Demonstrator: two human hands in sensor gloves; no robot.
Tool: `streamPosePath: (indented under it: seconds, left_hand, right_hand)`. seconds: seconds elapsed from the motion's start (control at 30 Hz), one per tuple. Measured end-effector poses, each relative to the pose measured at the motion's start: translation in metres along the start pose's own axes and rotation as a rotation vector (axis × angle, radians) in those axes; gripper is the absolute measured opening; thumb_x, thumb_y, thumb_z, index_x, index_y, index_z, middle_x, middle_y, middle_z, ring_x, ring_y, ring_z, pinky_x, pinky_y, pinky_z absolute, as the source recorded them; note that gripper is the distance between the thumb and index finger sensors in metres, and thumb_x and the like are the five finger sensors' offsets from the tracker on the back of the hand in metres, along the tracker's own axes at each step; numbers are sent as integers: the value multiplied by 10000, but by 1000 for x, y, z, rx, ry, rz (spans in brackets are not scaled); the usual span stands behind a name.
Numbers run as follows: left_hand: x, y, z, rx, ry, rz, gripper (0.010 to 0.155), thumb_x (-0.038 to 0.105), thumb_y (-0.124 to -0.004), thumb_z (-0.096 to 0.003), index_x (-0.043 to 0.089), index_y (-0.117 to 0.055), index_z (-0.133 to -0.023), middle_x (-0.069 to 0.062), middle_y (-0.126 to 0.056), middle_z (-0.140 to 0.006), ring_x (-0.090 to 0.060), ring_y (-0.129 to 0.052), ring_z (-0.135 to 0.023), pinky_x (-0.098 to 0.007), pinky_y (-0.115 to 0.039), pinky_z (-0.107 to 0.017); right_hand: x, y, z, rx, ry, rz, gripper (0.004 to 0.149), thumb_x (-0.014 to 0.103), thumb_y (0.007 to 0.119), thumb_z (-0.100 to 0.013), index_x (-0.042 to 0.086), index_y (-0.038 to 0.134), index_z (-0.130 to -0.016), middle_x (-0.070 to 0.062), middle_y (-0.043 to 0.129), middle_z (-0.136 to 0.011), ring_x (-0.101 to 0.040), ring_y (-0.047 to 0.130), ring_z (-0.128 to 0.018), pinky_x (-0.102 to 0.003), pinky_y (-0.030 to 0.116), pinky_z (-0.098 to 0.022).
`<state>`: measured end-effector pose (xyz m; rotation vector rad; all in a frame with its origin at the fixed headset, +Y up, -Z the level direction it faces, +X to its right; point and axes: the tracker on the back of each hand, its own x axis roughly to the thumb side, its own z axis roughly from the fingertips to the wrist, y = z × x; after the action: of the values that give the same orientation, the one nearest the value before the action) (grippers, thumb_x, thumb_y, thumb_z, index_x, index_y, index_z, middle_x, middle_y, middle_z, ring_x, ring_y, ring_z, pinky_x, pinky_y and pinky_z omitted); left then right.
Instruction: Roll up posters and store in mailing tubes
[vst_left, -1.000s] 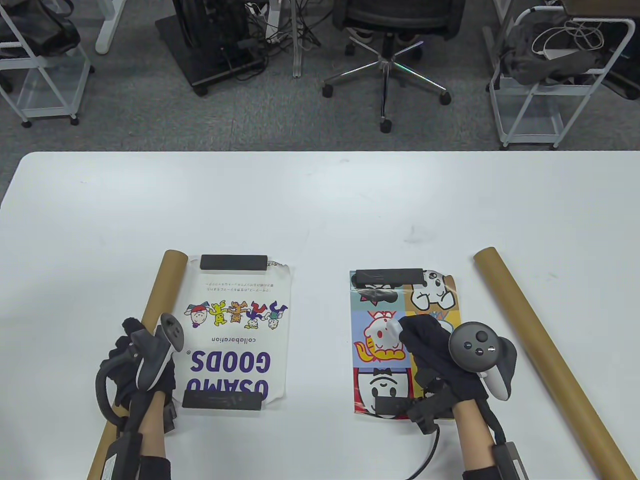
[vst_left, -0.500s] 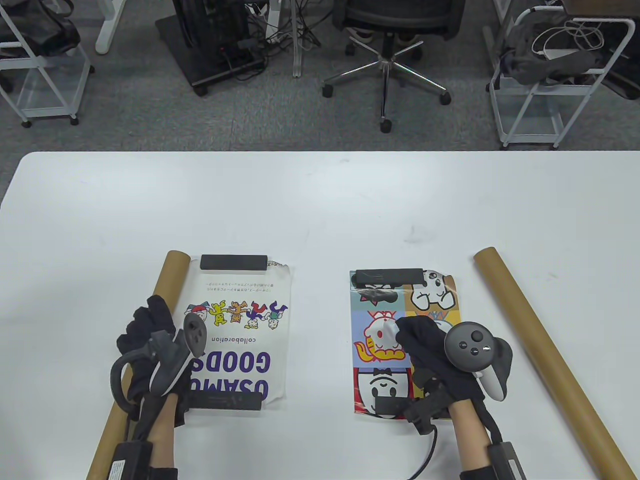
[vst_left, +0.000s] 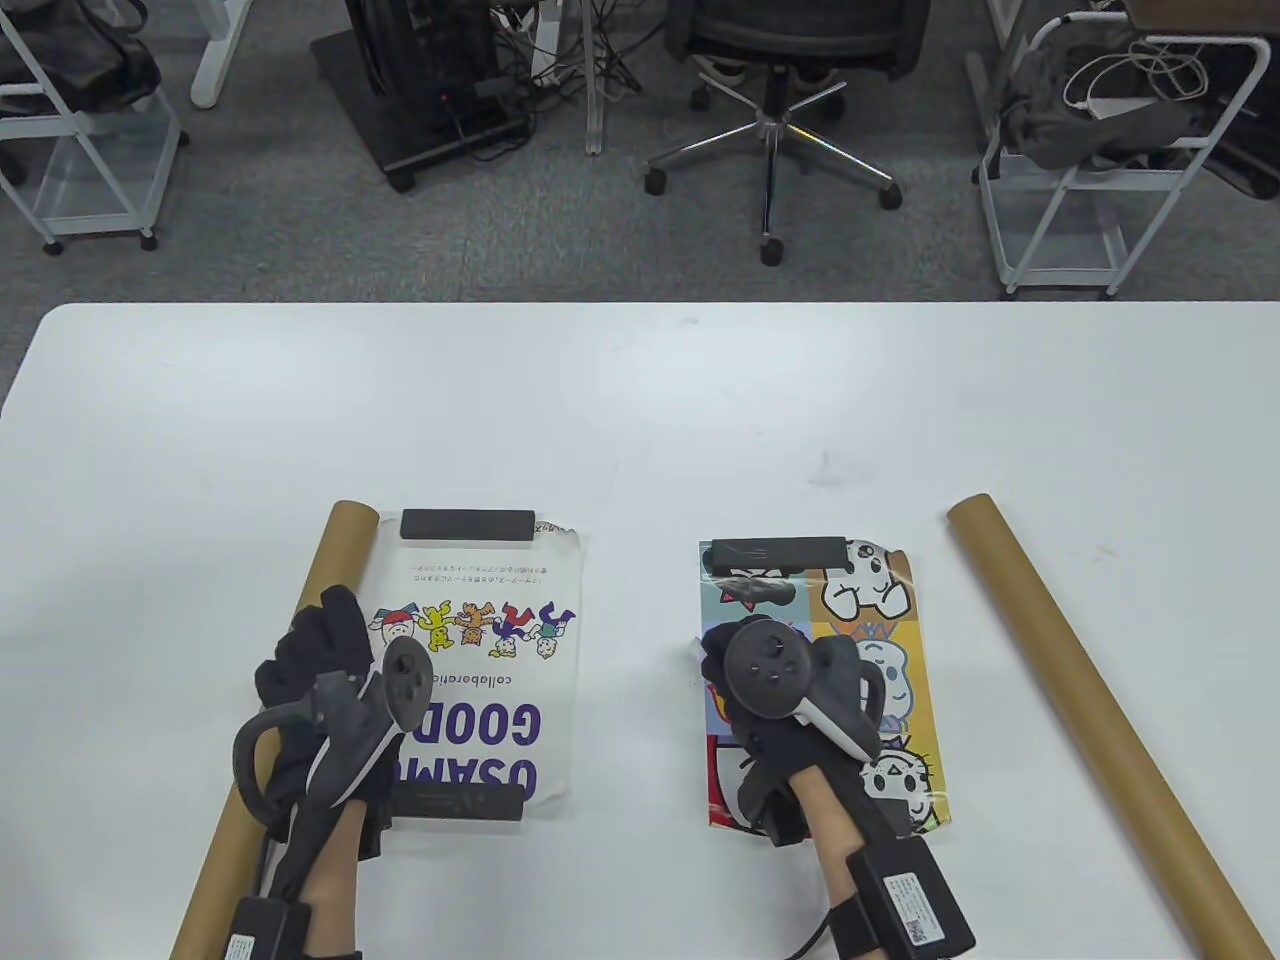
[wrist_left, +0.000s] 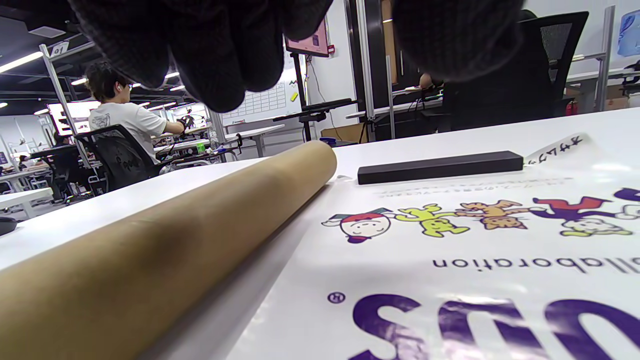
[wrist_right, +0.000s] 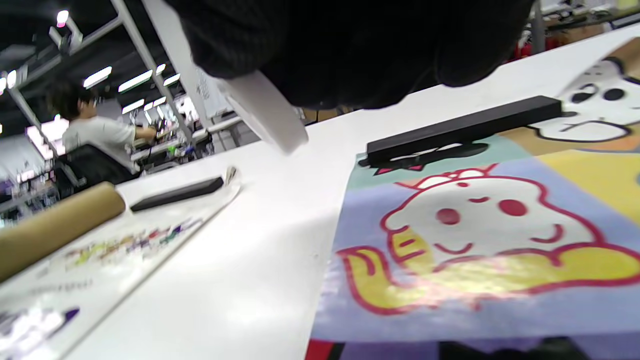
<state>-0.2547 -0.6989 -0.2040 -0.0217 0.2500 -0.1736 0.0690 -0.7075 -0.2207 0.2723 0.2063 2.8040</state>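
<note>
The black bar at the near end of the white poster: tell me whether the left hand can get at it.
Probably yes. The left hand hovers over the white poster right beside that black bar, and nothing lies on the bar. Only the tracker hides its left end from the table view.

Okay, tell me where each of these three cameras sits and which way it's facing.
Table view: overhead, looking down at the table; both gloved hands, left hand and right hand, enter from the bottom.
Left wrist view: low over the white poster, facing the far edge; fingertips hang at the top.
Right wrist view: low over the colour poster, facing the far-left; glove at the top.
Shared: both wrist views show the left tube and black bars.
</note>
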Motion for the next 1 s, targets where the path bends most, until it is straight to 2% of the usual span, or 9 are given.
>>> streamPosePath:
  seconds: [0.2,0.53,0.8,0.87,1.0]
  left_hand:
    - [-1,-1,-1,8,-4,4,919,525,-678,-482,62,-327,-1194,-250,-541,-1212,-477,-704,-1060,-659,-604,-786]
    - [-2,-1,0,11,-5,24,921,527,-688,-476,70,-336,-1194,-248,-540,-1213,-476,-704,-1060,-658,-605,-786]
    - [-4,0,0,5,-8,27,925,532,-697,-470,73,-347,-1194,-240,-549,-1211,-469,-711,-1058,-654,-610,-787]
    - [-4,0,0,7,-7,29,921,531,-695,-472,73,-350,-1193,-238,-551,-1210,-468,-712,-1057,-654,-611,-786]
    - [-4,0,0,6,-9,22,920,532,-694,-472,76,-351,-1193,-237,-552,-1210,-468,-713,-1057,-653,-611,-787]
  right_hand:
    - [37,25,-11,37,-38,316,381,280,675,-506,176,725,-869,-131,794,-889,-408,810,-741,-693,581,-682]
    - [69,53,-17,68,-111,562,372,331,726,-476,235,773,-832,-76,822,-854,-363,840,-716,-670,605,-692]
    - [70,65,-18,62,-103,603,379,354,751,-450,235,794,-807,-58,845,-825,-349,859,-698,-658,623,-684]
    - [69,62,-18,74,-92,588,382,353,752,-452,233,793,-812,-62,843,-830,-353,858,-700,-659,621,-683]
    - [59,40,-13,45,-59,495,405,352,741,-459,225,775,-843,-75,826,-873,-375,843,-740,-665,609,-688]
